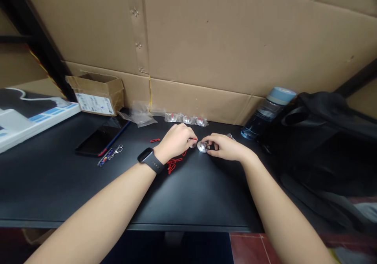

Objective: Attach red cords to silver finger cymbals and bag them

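Observation:
Near the middle of the black table, my right hand [225, 147] has its thumb and fingers closed about the edge of a shiny silver domed disc [202, 147], which rests on the tabletop. Just left of it, my left hand [178, 140], with a black watch on its wrist, pinches a second silver piece [193, 143]. A bit of red cord shows at those fingertips; how it is held is partly hidden. Several red cord loops [173, 164] lie below my left hand, and a single red loop [154, 140] lies to its left.
Behind my hands sit three bagged silver discs [187, 119] and crumpled clear plastic [141, 115]. To the left are a keychain [110, 155], a phone [101, 137], an open cardboard box [97, 95] and a power strip [44, 122]. A water bottle [266, 112] and black bag [330, 138] stand right.

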Demonstrator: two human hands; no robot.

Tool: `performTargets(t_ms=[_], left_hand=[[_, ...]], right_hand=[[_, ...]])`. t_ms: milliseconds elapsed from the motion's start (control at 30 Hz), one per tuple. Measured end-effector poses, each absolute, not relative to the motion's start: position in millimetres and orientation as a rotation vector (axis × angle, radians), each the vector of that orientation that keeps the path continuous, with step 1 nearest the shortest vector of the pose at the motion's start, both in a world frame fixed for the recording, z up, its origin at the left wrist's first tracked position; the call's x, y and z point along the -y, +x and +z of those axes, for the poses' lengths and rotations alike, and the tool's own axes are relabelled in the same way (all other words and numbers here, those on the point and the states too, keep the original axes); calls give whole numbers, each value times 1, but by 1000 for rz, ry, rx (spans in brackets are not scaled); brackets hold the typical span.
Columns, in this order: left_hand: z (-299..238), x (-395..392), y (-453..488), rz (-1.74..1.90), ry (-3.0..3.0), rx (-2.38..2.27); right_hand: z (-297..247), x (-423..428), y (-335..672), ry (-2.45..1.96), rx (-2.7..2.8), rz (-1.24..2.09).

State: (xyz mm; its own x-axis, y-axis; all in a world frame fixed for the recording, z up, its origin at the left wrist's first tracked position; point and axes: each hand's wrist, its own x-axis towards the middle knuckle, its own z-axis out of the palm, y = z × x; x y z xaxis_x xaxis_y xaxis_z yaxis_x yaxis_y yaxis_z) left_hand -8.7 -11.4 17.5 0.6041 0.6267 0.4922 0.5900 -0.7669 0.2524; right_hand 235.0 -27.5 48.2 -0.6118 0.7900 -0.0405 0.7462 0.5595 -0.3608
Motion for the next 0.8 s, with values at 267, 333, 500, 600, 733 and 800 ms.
performTargets(t_ms=[267,333,500,600,733,800], left_hand=[[14,11,-7,896,2783,-1054],[14,11,-7,887,2790,-1048],[15,11,-8,865,2780,-1041],[16,13,-7,849,2785,-1041],[16,14,-7,836,2800,-1028],[16,14,-7,838,2802,-1024]], right_hand=[[50,23,247,-1578,2635,557],[51,23,249,-1609,2621,571],[57,27,250,-1714,2587,654],[62,30,255,-1832,2517,880],[63,29,263,-1985,2450,960],[62,26,269,-2072,2440,850]])
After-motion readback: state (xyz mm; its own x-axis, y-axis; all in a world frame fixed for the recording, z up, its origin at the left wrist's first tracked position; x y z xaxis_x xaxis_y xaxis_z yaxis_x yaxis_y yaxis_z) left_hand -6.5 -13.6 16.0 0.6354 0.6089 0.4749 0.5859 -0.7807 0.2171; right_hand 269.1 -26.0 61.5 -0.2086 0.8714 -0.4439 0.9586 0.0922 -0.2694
